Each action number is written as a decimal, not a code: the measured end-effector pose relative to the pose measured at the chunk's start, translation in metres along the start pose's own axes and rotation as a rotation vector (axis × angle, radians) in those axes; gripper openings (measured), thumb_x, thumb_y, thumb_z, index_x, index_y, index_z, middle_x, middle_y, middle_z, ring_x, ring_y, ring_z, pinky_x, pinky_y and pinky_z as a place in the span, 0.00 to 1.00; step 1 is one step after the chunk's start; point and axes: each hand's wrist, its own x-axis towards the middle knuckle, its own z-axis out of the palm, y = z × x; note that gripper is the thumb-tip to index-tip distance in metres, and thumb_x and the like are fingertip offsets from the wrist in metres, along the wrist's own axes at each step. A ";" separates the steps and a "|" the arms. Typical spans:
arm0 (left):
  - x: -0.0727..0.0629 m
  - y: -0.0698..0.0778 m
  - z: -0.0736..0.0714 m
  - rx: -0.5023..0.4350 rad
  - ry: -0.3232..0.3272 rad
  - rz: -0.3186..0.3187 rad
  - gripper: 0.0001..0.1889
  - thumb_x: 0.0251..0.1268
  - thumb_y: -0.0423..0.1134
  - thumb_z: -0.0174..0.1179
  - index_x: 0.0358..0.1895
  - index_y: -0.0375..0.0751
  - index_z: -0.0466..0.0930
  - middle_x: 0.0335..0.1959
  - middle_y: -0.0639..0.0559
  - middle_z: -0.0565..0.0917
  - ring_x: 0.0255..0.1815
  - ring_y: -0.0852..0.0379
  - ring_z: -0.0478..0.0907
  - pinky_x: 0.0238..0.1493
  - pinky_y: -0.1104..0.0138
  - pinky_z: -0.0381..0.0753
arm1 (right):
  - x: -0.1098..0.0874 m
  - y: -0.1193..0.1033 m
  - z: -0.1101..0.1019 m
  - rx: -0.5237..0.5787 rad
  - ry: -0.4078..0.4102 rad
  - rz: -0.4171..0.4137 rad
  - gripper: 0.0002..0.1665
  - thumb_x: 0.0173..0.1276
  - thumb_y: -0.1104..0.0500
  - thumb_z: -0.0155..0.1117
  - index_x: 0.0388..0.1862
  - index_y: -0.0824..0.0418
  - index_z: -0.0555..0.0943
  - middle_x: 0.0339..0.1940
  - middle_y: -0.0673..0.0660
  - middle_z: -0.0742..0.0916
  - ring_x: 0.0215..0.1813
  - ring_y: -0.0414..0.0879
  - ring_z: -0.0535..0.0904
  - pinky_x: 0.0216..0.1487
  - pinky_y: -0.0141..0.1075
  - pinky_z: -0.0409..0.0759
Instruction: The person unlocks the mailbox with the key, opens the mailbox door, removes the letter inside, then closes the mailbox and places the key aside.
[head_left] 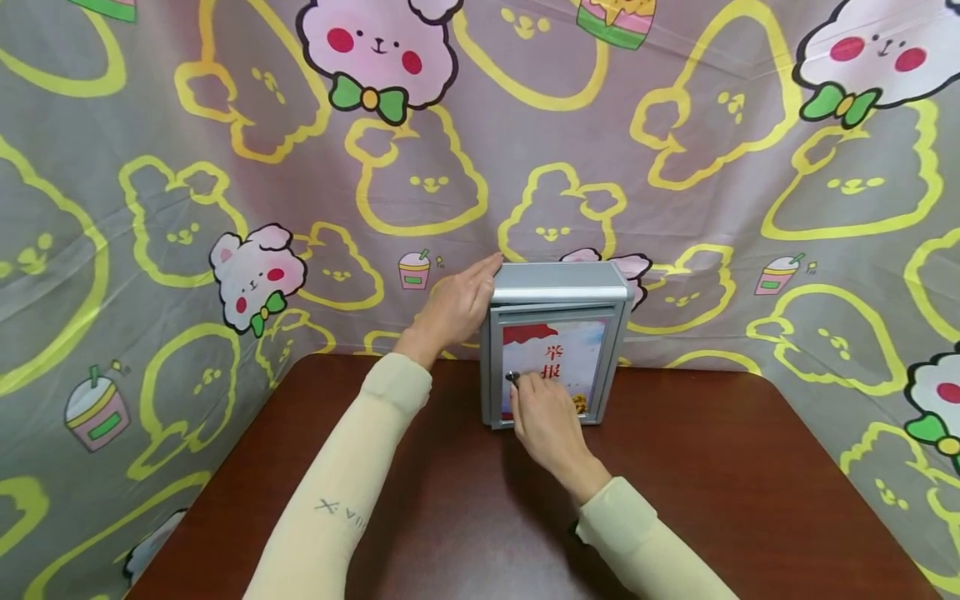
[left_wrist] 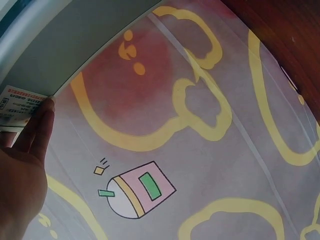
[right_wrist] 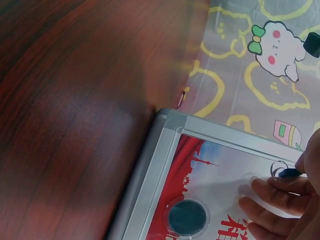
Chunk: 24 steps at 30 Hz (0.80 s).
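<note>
Head view shows a grey box (head_left: 557, 343) standing up on a brown table (head_left: 697, 467), close to the middle and a bit toward four o'clock. A cloth (head_left: 525, 133) with yellow animal shapes and fluffy bunnies hangs behind the box, at twelve o'clock. On the front of the box is a bright picture sheet (right_wrist: 225, 160) with red letters. My two hands are apart from each other, and both are at the box. My left hand (head_left: 459, 302) is at ten o'clock of the box. Its fingers are straight and lie on the side of the box, up near the top. From my left wrist, that hand is at eight o'clock, and my fingertips touch the end of a small white label (left_wrist: 21, 107) at nine o'clock. Its print is too tiny to read. My right hand (head_left: 551, 417) is at six o'clock, in front of the box. My thumb and finger pinch what looks like a small dark key (right_wrist: 290, 173), at eight o'clock on the box front. I cannot tell how far in it goes. From my right wrist, it sits at four o'clock, and a round dark window (right_wrist: 187, 218) is near six o'clock, low on the sheet. My cream sleeves (head_left: 315, 508) come in from seven o'clock and five o'clock.
</note>
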 end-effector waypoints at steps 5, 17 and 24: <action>0.001 -0.001 0.000 0.005 -0.002 0.004 0.30 0.83 0.47 0.30 0.78 0.40 0.66 0.78 0.51 0.67 0.77 0.54 0.66 0.76 0.60 0.64 | -0.001 0.000 -0.001 0.003 -0.009 0.001 0.12 0.75 0.59 0.59 0.30 0.62 0.76 0.27 0.56 0.79 0.29 0.54 0.78 0.35 0.48 0.79; 0.001 0.001 0.001 -0.003 0.020 0.006 0.29 0.82 0.46 0.31 0.77 0.39 0.67 0.78 0.50 0.68 0.75 0.51 0.68 0.74 0.58 0.68 | -0.006 0.001 -0.006 0.006 0.001 -0.002 0.11 0.73 0.60 0.62 0.30 0.62 0.75 0.27 0.55 0.79 0.29 0.54 0.78 0.34 0.48 0.80; 0.002 0.002 -0.002 -0.011 0.008 -0.010 0.30 0.82 0.47 0.31 0.78 0.40 0.66 0.78 0.51 0.67 0.76 0.52 0.67 0.75 0.59 0.66 | -0.009 0.000 -0.013 0.018 -0.048 0.014 0.11 0.75 0.60 0.60 0.30 0.61 0.76 0.28 0.55 0.79 0.30 0.53 0.78 0.37 0.48 0.82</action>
